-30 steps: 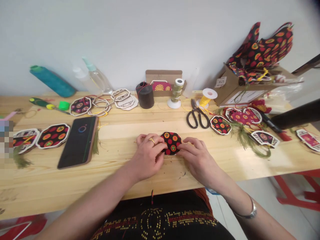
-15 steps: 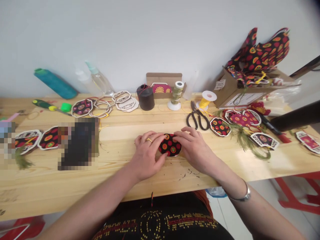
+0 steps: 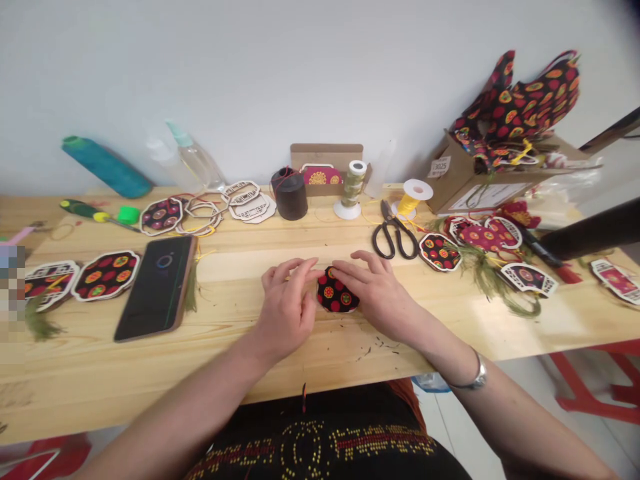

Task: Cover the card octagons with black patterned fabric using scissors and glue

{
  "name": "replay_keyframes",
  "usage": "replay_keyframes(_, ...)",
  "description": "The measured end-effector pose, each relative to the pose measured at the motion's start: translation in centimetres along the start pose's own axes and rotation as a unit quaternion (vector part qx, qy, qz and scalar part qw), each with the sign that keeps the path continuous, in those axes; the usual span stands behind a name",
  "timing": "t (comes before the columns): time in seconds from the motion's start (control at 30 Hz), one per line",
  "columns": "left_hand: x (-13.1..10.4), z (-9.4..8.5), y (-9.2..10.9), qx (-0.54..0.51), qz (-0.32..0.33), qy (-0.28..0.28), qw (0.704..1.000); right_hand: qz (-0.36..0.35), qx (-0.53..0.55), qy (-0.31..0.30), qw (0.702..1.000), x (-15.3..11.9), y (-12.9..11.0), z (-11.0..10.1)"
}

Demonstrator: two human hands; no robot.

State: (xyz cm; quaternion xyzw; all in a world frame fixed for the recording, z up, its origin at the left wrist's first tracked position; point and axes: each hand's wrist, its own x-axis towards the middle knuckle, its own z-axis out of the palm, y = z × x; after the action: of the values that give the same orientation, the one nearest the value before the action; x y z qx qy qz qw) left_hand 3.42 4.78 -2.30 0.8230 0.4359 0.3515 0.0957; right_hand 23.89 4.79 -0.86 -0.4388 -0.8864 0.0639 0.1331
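Observation:
A black fabric piece [image 3: 339, 293] with red, orange and green round motifs lies flat on the wooden table in front of me. My right hand [image 3: 380, 290] rests its outstretched fingers on the upper right part of this piece. To the left, my left hand [image 3: 290, 300] has its fingers extended, the tips close to or touching the piece's upper left edge. Its thumb is held apart from the fabric. Small dark scraps [image 3: 373, 347] are scattered on the wood below my right hand.
Black-handled scissors [image 3: 395, 233], a yellow thread spool [image 3: 415, 197] and a black thread cone [image 3: 291, 195] stand or lie farther back. A phone [image 3: 155, 287] lies left. Patterned ornaments [image 3: 439, 252] with tassels sit right, below a cardboard box [image 3: 480, 177].
My left hand has shifted left, its thumb coming off the fabric piece and uncovering its left side. The fingers of my right hand have straightened over the piece's upper right.

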Motion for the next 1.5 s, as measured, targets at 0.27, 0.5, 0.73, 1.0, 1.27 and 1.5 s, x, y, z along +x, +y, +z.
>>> replay_keyframes(0.27,-0.2,0.3,-0.3,0.025,-0.003,0.001,1.000,0.026,0.023,0.035,0.999,-0.3,0.7,-0.4)
replay_keyframes(0.5,-0.2,0.6,-0.3,0.027,0.027,-0.051,0.998,0.054,-0.003,0.031,0.998,-1.5,0.8,-0.6)
replay_keyframes(0.73,-0.3,0.6,-0.4,0.020,0.001,-0.022,1.000,0.162,-0.140,0.100,0.972,-1.6,3.4,-1.1)
replay_keyframes(1.0,-0.4,0.6,-0.9,0.034,-0.008,-0.023,0.999,0.187,-0.180,0.023,0.965,-0.5,5.5,-0.8)
replay_keyframes(1.27,-0.4,0.6,-0.7,0.020,-0.015,-0.026,0.999,0.134,-0.156,0.006,0.979,0.3,6.1,-1.6)
replay_keyframes(1.5,-0.4,0.5,-0.5,0.014,-0.014,-0.032,0.999,0.114,-0.105,0.043,0.987,0.9,4.6,-1.7)
